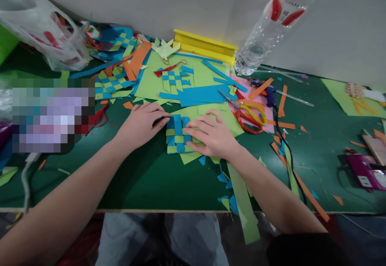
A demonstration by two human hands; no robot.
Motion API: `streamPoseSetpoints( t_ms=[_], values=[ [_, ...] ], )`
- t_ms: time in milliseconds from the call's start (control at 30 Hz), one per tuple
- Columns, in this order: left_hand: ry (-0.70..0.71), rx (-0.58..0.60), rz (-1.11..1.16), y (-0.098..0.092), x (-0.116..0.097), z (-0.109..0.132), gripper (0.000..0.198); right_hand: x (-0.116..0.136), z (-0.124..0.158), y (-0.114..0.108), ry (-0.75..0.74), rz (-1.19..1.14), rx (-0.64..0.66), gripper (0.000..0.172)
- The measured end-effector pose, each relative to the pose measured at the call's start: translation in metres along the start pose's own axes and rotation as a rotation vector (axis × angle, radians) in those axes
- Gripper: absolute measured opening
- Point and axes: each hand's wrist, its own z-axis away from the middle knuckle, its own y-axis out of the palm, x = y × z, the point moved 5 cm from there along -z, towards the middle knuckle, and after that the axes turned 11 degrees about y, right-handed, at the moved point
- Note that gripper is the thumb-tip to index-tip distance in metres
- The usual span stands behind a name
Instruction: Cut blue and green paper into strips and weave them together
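A small woven square (179, 139) of blue and light green paper strips lies on the green table in front of me. My left hand (144, 123) is at its upper left corner, with thumb and forefinger closed on the edge. My right hand (212, 135) rests over its right side, fingers spread and lying flat on the strips, hiding part of the weave. Green paper (190, 158) shows beneath the square and my right hand. Red-and-yellow-handled scissors (245, 111) lie half open beyond my right hand, on the paper sheets.
A glue gun (270, 95) with a black cord lies right of the scissors. Behind stand a plastic bottle (262, 36) and a yellow channel-shaped piece (205, 44). Other woven pieces (110, 83), a white bag (51, 32) and a blurred-out device (52, 115) are at left.
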Motion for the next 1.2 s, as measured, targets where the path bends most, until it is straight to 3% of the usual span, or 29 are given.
streamPoseSetpoints(
  t_ms=[167,433,900,1200],
  values=[
    [-0.014,-0.035,0.025,0.001,0.003,0.0,0.04,0.015,0.0,0.006,-0.069,-0.026,0.073,0.037],
    [-0.11,-0.025,0.229,-0.001,0.003,-0.007,0.046,0.011,-0.001,0.013,-0.028,-0.062,0.148,0.039],
    [-0.218,-0.067,0.437,-0.004,-0.002,-0.004,0.03,0.011,0.0,0.013,-0.049,-0.073,0.128,0.039],
    [-0.191,-0.012,0.364,0.0,0.003,-0.004,0.022,0.011,-0.001,0.013,-0.034,-0.079,0.151,0.038]
  ],
)
